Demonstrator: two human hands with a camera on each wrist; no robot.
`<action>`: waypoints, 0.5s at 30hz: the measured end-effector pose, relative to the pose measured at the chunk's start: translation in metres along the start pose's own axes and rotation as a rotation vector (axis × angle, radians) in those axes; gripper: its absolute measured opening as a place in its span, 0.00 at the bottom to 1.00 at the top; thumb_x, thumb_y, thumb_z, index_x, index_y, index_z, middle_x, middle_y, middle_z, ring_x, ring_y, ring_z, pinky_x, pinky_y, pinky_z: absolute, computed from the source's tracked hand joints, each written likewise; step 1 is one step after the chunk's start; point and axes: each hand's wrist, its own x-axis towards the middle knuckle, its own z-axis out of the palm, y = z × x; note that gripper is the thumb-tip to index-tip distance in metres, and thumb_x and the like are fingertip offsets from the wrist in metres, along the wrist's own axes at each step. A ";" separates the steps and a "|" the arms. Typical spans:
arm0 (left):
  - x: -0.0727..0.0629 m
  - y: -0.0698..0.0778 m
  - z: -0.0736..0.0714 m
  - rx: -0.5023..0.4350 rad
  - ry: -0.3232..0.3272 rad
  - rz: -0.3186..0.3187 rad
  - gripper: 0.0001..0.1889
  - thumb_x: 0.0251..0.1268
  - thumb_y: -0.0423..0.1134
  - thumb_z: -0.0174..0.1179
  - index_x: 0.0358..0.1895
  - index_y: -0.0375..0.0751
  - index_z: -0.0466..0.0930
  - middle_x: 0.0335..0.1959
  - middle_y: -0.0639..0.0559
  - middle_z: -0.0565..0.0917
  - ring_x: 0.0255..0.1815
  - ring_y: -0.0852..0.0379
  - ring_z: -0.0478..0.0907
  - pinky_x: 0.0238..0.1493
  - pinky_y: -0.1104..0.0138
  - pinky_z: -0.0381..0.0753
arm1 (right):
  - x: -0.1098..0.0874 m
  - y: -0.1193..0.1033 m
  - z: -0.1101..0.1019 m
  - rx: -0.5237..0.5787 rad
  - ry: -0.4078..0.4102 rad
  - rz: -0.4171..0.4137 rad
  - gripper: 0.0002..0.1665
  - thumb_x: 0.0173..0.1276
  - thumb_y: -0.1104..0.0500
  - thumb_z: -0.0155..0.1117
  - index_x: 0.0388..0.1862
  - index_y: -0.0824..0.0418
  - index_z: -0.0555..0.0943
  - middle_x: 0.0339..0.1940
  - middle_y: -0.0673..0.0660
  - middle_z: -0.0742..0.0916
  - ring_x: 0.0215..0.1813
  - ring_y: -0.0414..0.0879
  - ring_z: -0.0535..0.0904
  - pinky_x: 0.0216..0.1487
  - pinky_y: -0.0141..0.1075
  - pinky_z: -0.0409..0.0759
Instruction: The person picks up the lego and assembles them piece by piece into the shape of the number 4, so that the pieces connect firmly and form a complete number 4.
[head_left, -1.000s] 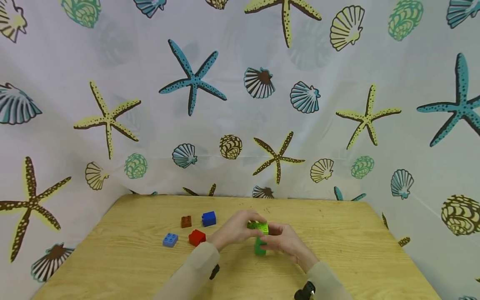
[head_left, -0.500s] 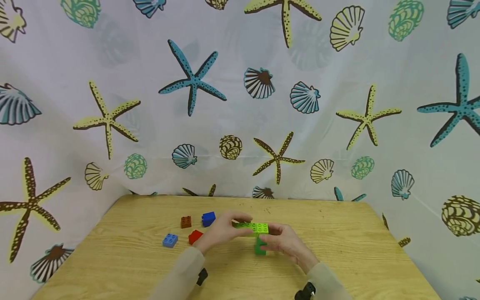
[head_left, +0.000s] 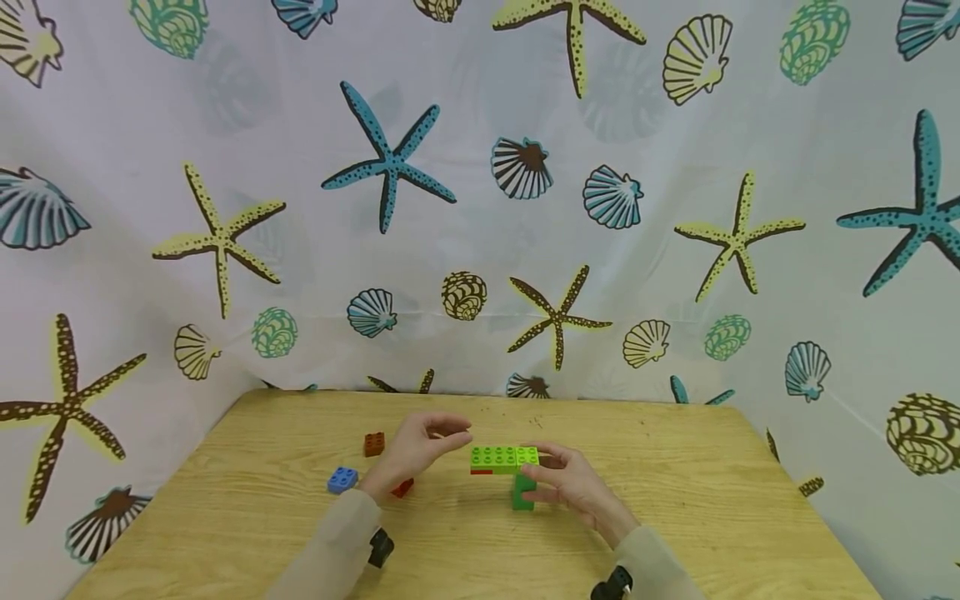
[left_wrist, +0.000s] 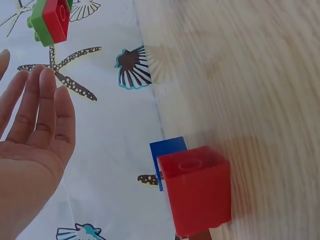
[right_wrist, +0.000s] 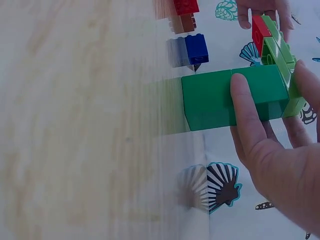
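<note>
A column of dark green bricks stands on the table, topped by light green bricks that reach out to the left. Under their left end a red brick is attached. My right hand holds the column from the right, with fingers around the dark green bricks in the right wrist view. My left hand is off to the left, apart from the build, holding nothing. Its fingers are extended in the left wrist view.
Loose bricks lie left of the build on the wooden table: a brown brick, a light blue brick, and a red brick partly behind the left arm. A dark blue brick is hidden in the head view. A patterned curtain surrounds the table.
My left hand has let go of the light green bricks and moved left, uncovering their left end and the red piece below. My right hand stays at the column.
</note>
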 end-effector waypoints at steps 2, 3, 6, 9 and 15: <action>-0.001 -0.002 -0.003 -0.014 0.013 -0.027 0.16 0.62 0.50 0.67 0.50 0.50 0.86 0.47 0.53 0.86 0.43 0.54 0.81 0.44 0.62 0.81 | -0.001 0.000 0.000 -0.006 0.002 0.002 0.37 0.66 0.55 0.68 0.72 0.59 0.69 0.60 0.64 0.76 0.54 0.48 0.80 0.54 0.48 0.82; -0.001 -0.003 -0.004 -0.012 0.015 -0.037 0.16 0.61 0.51 0.67 0.49 0.51 0.86 0.47 0.53 0.86 0.43 0.55 0.81 0.44 0.63 0.80 | -0.001 -0.001 0.000 -0.012 0.002 0.002 0.37 0.66 0.55 0.68 0.72 0.58 0.69 0.62 0.65 0.75 0.54 0.48 0.80 0.54 0.48 0.82; -0.001 -0.006 -0.006 -0.020 0.026 -0.057 0.16 0.62 0.50 0.67 0.49 0.50 0.86 0.47 0.53 0.86 0.44 0.56 0.81 0.46 0.63 0.80 | 0.000 -0.001 0.000 -0.027 0.006 0.005 0.35 0.67 0.54 0.67 0.71 0.56 0.70 0.65 0.65 0.74 0.55 0.47 0.80 0.54 0.48 0.82; -0.001 -0.010 -0.009 -0.027 0.038 -0.081 0.16 0.62 0.50 0.66 0.50 0.50 0.86 0.48 0.54 0.86 0.45 0.57 0.81 0.47 0.63 0.80 | 0.000 -0.002 0.001 -0.036 0.005 0.001 0.33 0.68 0.54 0.66 0.71 0.56 0.70 0.66 0.64 0.74 0.55 0.47 0.80 0.54 0.48 0.82; 0.000 -0.016 -0.018 -0.057 0.075 -0.124 0.15 0.64 0.47 0.66 0.51 0.48 0.85 0.47 0.52 0.86 0.46 0.55 0.82 0.50 0.56 0.82 | 0.000 -0.003 0.002 -0.050 0.008 -0.003 0.32 0.70 0.56 0.64 0.71 0.60 0.69 0.63 0.63 0.75 0.55 0.47 0.80 0.54 0.47 0.83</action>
